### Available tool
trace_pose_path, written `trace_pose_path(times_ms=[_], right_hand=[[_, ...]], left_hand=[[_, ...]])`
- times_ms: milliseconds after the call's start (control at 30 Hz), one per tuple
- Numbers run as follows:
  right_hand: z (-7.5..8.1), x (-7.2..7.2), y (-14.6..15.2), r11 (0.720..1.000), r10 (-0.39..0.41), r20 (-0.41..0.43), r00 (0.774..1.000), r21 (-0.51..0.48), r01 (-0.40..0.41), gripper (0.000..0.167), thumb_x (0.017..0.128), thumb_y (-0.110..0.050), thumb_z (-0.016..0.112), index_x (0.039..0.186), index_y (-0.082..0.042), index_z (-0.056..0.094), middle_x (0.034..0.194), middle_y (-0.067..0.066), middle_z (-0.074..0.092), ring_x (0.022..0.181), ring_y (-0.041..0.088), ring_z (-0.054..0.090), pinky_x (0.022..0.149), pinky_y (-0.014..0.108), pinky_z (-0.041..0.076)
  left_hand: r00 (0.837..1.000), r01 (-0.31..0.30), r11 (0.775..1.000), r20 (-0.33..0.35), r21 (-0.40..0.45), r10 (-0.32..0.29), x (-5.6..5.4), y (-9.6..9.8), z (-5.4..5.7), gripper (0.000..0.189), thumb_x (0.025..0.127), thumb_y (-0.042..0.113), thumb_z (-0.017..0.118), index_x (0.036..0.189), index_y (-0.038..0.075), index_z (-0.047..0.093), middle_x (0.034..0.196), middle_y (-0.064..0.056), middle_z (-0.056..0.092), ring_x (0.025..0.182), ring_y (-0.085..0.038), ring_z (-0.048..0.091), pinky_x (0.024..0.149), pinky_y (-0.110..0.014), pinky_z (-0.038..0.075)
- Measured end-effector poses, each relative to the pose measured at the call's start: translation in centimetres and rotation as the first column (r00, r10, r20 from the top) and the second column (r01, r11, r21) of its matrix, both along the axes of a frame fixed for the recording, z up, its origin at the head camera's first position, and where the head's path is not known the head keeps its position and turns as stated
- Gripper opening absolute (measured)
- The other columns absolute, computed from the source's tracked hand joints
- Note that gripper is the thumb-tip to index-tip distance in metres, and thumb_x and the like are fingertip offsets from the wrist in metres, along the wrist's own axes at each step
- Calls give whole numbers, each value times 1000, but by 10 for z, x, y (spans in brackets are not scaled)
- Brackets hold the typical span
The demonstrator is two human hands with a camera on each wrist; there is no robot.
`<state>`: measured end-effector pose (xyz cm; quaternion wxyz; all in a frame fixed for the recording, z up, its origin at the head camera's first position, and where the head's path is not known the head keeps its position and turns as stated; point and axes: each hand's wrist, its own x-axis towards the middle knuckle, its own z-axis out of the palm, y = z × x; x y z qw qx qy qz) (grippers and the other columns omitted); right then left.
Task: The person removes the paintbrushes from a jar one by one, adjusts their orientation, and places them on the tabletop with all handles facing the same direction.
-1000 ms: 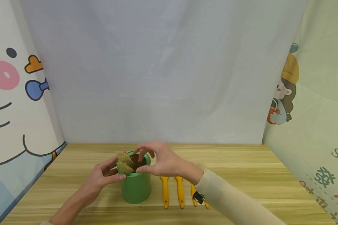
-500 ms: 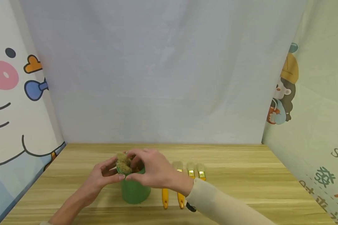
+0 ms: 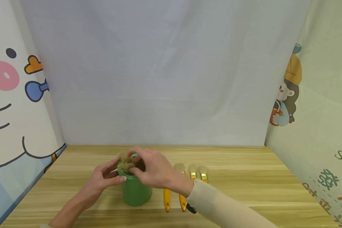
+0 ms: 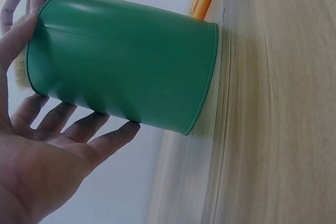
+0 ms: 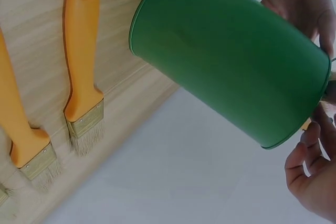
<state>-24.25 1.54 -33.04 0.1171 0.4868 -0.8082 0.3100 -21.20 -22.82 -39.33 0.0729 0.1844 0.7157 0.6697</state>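
A green cylindrical container (image 3: 137, 191) with a dark brown inside stands on the table in the head view. My left hand (image 3: 102, 180) holds it by its left side near the rim; the left wrist view shows the fingers (image 4: 84, 127) spread along its wall. At the mouth sits a fuzzy yellow-green clump (image 3: 126, 167) that looks like dry moss. My right hand (image 3: 156, 169) is over the mouth, its thumb and fingers pinching the clump. In the right wrist view, the right fingers (image 5: 312, 150) curl at the rim, and the container hides most of the clump.
Several flat brushes with orange handles lie in a row on the wooden table (image 3: 245, 190), right of the container. One brush (image 5: 84, 40) is nearest the container. My right forearm covers part of the row. A pale curtain (image 3: 165, 79) hangs behind the table.
My right hand has moved left and lower onto the fuzzy clump, which now sits a little deeper in the mouth. Brush bristles have come into view behind the wrist. My left hand stays put.
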Motion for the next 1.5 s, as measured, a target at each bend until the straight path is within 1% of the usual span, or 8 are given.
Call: trace_pose_path(times_ms=[100,233,400,567,833,1033,1167,1500], right_hand=[[3,-4,2,999,-7,0,1000,-32,7,32,101,-10,73,131,-9,60,105,5,76,76,6,62,69,17,47],[6,-11,6,995,28,69,997,-101,-21,29,104,-8,69,130,-9,58,102,7,76,65,15,49,62,21,38],[6,-18,11,992,80,169,982,-106,-62,25,106,-7,64,130,-12,60,108,7,74,68,16,49,65,22,40],[1,-24,14,994,91,179,980,-81,-78,24,108,-11,62,132,-13,64,123,6,72,72,13,52,65,23,42],[-2,-25,18,993,113,201,973,-44,-106,33,107,-27,67,138,-18,60,110,-5,72,74,11,52,66,24,43],[0,-23,20,994,107,257,960,-17,-106,37,108,-15,50,145,-16,54,110,-3,67,82,14,56,71,26,47],[-1,-23,19,995,100,233,967,2,-103,50,98,-10,58,147,-15,52,108,-4,67,79,19,56,70,27,45],[-5,-25,17,996,94,141,985,-12,-93,52,97,-9,78,143,-13,54,106,-1,72,87,8,59,78,26,47]], left_hand=[[1000,-1,1000,5,4,1,0,0,0,85,103,13,65,167,-2,11,166,-32,22,145,-51,38,99,-34,53],[1000,-11,1000,2,6,11,0,0,-1,87,102,12,66,167,-2,11,166,-30,25,145,-51,38,99,-33,53],[1000,-13,1000,-10,11,13,-1,0,-2,86,101,10,67,167,-3,13,167,-28,24,145,-51,37,99,-32,53],[1000,4,1000,-16,15,-4,0,0,-2,86,102,11,67,166,-3,12,167,-30,21,145,-52,36,99,-32,52],[1000,1,1000,-3,11,-1,1,0,-2,82,103,11,65,166,-4,14,166,-30,26,144,-50,39,100,-34,52],[1000,-8,1000,8,2,8,0,0,-1,84,103,13,66,166,-4,14,167,-29,22,147,-51,35,104,-39,51],[1000,-7,1000,2,7,7,0,0,-1,82,103,12,66,166,-4,16,167,-28,24,146,-51,37,103,-38,51],[1000,-10,1000,12,1,10,0,0,-1,83,103,14,66,166,-4,14,167,-29,24,145,-51,38,104,-43,51]])
